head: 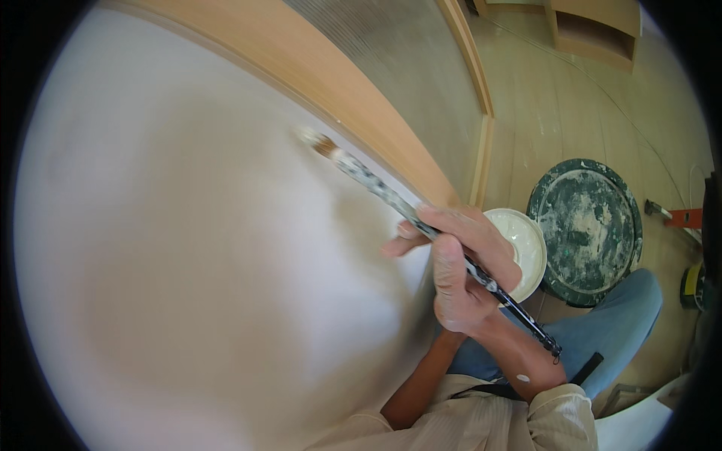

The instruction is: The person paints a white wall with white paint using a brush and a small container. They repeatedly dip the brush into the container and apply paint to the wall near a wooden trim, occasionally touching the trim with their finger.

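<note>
My right hand (468,265) grips a long, slim paintbrush (383,191), its handle spattered with paint and black toward the rear end. White paint coats the tip of the brown bristles (321,144), which point at the white wall (197,237) close beside a wooden frame (361,90). Whether the bristles touch the wall is not clear. Behind my right hand a white tub (530,253) with white paint inside is partly covered. My left forearm (426,372) runs up behind my right wrist, and the left hand itself is hidden there.
A paint-stained dark green round lid or bucket top (586,231) stands by my bent knee (626,315). A thin cable (609,96) crosses the floor. Farther off are an open-fronted wooden cabinet (595,34), a red object (685,218) and a ribbed panel (389,39) in the wooden frame.
</note>
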The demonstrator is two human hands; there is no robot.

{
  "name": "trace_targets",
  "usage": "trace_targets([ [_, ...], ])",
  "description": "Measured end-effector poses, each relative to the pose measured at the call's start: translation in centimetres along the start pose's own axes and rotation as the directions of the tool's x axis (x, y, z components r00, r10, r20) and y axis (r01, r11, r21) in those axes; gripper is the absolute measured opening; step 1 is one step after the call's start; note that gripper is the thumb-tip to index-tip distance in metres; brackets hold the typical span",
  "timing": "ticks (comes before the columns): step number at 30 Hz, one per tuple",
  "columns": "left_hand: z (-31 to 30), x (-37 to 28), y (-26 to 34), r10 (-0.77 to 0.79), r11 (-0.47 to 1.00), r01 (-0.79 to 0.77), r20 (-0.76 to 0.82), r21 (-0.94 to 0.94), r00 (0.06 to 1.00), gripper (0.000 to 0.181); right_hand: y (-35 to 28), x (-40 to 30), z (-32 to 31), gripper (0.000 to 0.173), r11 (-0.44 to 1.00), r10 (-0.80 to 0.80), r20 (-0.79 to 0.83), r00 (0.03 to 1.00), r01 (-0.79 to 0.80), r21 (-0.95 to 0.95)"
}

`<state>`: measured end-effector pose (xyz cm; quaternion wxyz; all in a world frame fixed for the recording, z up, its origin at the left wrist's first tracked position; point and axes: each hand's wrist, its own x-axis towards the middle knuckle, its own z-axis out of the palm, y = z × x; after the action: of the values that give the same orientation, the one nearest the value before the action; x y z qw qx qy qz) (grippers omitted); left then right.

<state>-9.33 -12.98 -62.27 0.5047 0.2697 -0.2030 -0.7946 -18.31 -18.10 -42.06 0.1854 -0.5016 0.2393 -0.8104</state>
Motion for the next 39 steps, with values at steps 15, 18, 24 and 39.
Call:
trace_targets([
  [15,-0.9,0.3,-0.8,-0.017,1.000,0.017,-0.004,0.013,1.000,0.022,1.5,-1.1,-0.1,0.019,0.994,0.108,-0.028,0.994,-0.108,-0.011],
  [18,-1.0,0.2,-0.5,-0.028,0.999,0.029,-0.010,0.030,1.000,0.022,-0.3,1.4,0.3,0.019,0.999,0.045,0.003,0.999,-0.045,-0.021],
  [24,-1.5,0.1,-1.4,-0.047,0.998,0.048,-0.007,0.030,0.999,0.023,0.9,3.3,2.4,0.021,0.996,-0.034,0.013,0.999,0.032,0.083],
  [39,-2.0,0.2,-1.4,-0.046,0.997,0.047,-0.030,0.056,0.999,0.024,1.6,1.4,1.8,0.022,0.995,0.095,0.023,0.995,-0.096,0.033],
])
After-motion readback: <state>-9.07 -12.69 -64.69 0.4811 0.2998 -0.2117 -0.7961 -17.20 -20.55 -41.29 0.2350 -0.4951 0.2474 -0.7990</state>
